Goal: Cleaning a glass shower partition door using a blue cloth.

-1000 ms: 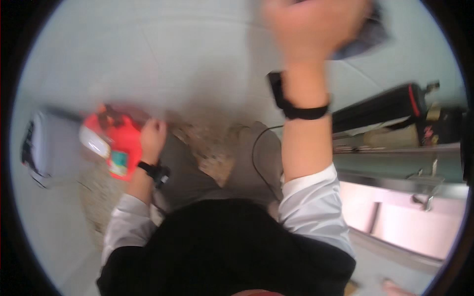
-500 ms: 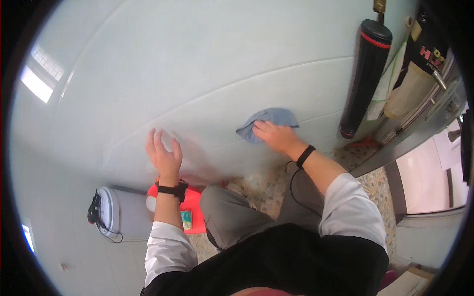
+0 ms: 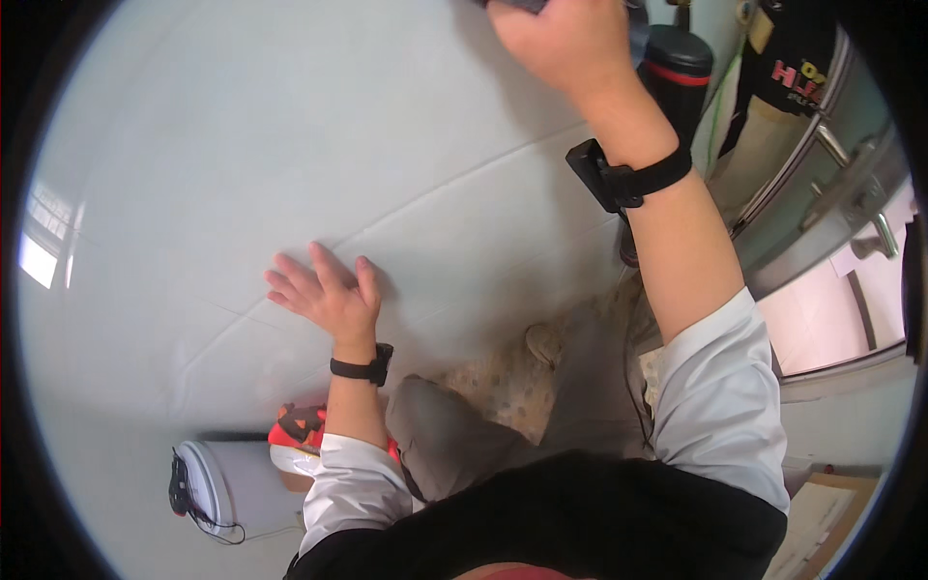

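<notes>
A right hand (image 3: 572, 43) grasped a blue-grey cloth (image 3: 638, 31) by the pale wall (image 3: 290, 126); the left hand (image 3: 332, 298), released, spread its fingers.

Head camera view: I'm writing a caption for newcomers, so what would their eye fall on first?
Probably the left hand, fingers spread in front of the pale wall left of centre, and the right hand at the top edge with a mostly cut-off blue-grey cloth. Next, perhaps the black, red-banded tube at upper right, and the bright red object at lower left.
</notes>
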Available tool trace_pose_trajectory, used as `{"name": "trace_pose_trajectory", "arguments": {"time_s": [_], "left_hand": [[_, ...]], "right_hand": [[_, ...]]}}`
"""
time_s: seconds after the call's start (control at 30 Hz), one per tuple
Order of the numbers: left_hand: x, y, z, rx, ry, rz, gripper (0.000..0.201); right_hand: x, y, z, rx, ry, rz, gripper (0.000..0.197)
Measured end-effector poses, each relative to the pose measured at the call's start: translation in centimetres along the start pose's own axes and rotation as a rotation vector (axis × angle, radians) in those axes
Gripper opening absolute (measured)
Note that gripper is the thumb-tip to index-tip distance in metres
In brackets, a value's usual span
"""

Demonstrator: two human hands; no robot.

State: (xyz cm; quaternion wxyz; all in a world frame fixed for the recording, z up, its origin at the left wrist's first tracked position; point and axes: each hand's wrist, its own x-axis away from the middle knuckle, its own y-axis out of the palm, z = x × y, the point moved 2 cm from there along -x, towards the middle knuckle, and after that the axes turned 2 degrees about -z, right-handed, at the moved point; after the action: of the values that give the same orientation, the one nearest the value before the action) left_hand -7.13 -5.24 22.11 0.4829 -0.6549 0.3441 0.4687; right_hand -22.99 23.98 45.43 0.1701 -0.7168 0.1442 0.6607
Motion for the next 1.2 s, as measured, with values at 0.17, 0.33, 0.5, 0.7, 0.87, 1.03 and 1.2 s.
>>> {"name": "trace_pose_trajectory", "arguments": {"time_s": [0.17,0.33,0.5,0.7,0.87,1.03,1.2], "left_hand": [[3.5,2.5,-1.5,0.002,0.088,-0.014,0.073],[9.1,5.2,0.8,-0.017,0.382,-0.070,0.060],[11.4,6.3,0.9,-0.009,0.341,-0.054,0.059],[11.2,5.7,1.5,-0.002,0.340,-0.083,0.066],[10.4,4.1,1.7,-0.037,0.301,-0.139,0.066],[8.4,0.7,2.8,0.039,0.277,-0.250,0.062],[8.5,-2.3,3.0,0.403,-0.070,-0.285,0.037]], "right_hand": [[4.2,2.6,2.1,0.064,-0.210,0.280,0.043],[10.0,5.9,4.4,0.086,-0.170,0.428,0.037],[21.4,5.4,3.5,0.044,0.011,0.221,0.048],[37.0,5.5,-1.0,0.109,0.409,-0.041,0.043],[48.0,4.6,-4.0,0.001,0.897,-0.332,0.045],[43.5,2.5,-1.7,-0.053,1.307,-0.148,0.039],[28.1,0.5,1.7,0.017,0.819,0.081,0.032]]}}
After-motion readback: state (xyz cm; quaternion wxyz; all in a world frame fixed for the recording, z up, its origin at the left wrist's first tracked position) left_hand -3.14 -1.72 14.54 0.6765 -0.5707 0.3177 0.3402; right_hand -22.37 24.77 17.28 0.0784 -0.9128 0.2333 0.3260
